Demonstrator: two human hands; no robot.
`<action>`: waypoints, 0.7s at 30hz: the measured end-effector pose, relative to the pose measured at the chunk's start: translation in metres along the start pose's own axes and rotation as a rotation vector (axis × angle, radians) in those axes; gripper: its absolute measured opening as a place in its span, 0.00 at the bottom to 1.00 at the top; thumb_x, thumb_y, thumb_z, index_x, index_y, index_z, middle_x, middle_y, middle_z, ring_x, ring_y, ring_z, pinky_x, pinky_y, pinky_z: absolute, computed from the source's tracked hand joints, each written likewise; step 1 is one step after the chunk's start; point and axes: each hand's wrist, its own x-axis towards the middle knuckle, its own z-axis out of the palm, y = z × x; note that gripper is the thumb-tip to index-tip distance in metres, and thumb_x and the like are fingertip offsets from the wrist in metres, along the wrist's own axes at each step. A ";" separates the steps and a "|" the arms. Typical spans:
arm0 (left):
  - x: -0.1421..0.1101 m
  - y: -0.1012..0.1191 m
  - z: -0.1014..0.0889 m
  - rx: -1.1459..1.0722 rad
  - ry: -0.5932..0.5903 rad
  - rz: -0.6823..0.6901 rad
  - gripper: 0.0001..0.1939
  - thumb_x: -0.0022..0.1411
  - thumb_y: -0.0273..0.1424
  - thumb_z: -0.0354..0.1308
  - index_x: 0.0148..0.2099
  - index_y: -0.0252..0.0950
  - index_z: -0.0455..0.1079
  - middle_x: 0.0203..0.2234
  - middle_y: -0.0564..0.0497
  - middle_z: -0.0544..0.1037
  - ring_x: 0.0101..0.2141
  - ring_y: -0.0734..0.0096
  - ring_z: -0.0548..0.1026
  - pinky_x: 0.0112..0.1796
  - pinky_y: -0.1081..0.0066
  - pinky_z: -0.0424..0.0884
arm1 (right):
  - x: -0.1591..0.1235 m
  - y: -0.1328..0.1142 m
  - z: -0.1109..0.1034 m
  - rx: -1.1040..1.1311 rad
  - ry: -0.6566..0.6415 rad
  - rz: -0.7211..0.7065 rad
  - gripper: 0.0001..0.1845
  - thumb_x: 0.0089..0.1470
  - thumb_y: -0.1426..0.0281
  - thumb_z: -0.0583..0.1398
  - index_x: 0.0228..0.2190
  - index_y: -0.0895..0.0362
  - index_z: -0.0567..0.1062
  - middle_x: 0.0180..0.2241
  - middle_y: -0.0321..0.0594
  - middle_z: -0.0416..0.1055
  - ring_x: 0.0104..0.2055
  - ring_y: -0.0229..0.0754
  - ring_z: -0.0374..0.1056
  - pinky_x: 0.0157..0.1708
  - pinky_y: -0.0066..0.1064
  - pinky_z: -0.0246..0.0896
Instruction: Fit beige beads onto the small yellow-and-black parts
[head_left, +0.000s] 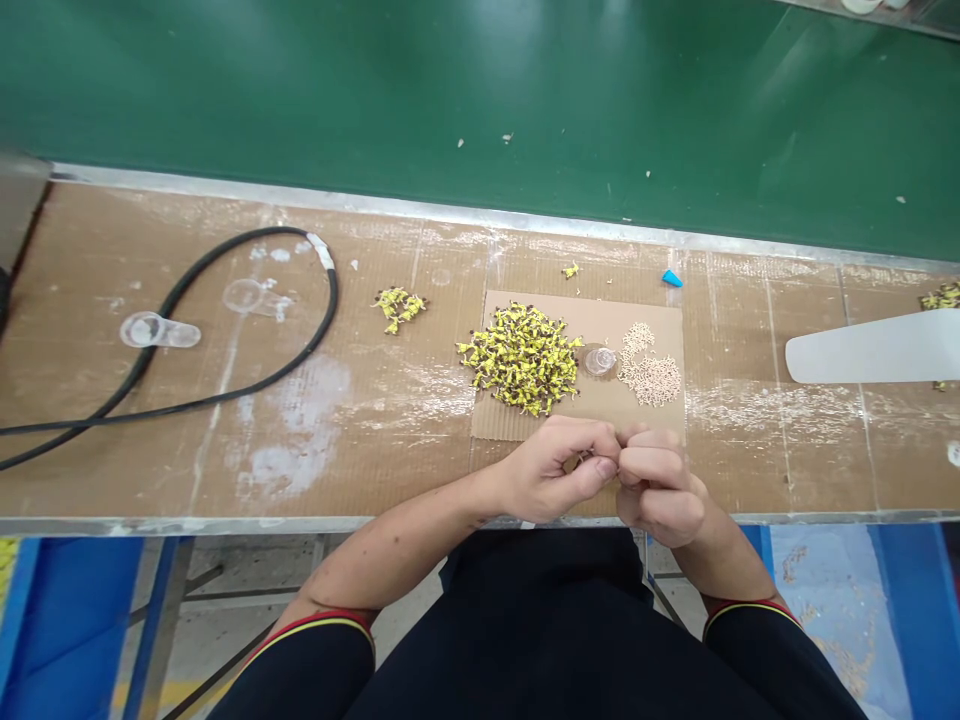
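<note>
My left hand (562,468) and my right hand (661,485) meet fingertip to fingertip over the front edge of a cardboard sheet (501,428). Both are closed in a pinch; whatever lies between the fingers is too small and hidden to name. Just beyond my left hand is a heap of small yellow and black figures (523,358). Past my right hand lies a pile of tiny beige pieces (651,375). Between the two piles stands a small clear cup (600,361).
A looped black cable (247,388) and a clear plastic scoop-like piece (160,331) lie at left. A few yellow figures (398,307) sit apart. A blue cap (671,279) lies behind the cardboard. At right, a long white object (874,346) reaches over the table.
</note>
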 end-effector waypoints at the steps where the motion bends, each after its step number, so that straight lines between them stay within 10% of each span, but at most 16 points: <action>1: 0.000 0.000 0.000 -0.019 0.000 -0.007 0.14 0.74 0.34 0.52 0.33 0.37 0.63 0.22 0.57 0.66 0.23 0.78 0.61 0.28 0.76 0.62 | 0.001 -0.001 0.001 0.016 0.077 -0.008 0.18 0.60 0.85 0.52 0.29 0.51 0.54 0.38 0.34 0.67 0.36 0.38 0.64 0.31 0.32 0.71; 7: -0.001 0.002 -0.003 -0.003 -0.011 0.004 0.13 0.74 0.33 0.53 0.34 0.36 0.65 0.22 0.56 0.66 0.23 0.78 0.61 0.27 0.76 0.61 | 0.009 0.002 0.007 0.028 0.271 -0.043 0.20 0.60 0.86 0.56 0.27 0.52 0.55 0.38 0.34 0.70 0.37 0.38 0.65 0.29 0.30 0.70; 21: 0.001 0.003 -0.010 -0.041 -0.083 -0.136 0.15 0.73 0.33 0.54 0.31 0.36 0.61 0.22 0.59 0.60 0.22 0.79 0.56 0.26 0.76 0.56 | 0.011 0.003 -0.003 0.013 0.061 -0.094 0.18 0.59 0.85 0.53 0.26 0.51 0.58 0.42 0.34 0.71 0.36 0.39 0.64 0.31 0.36 0.72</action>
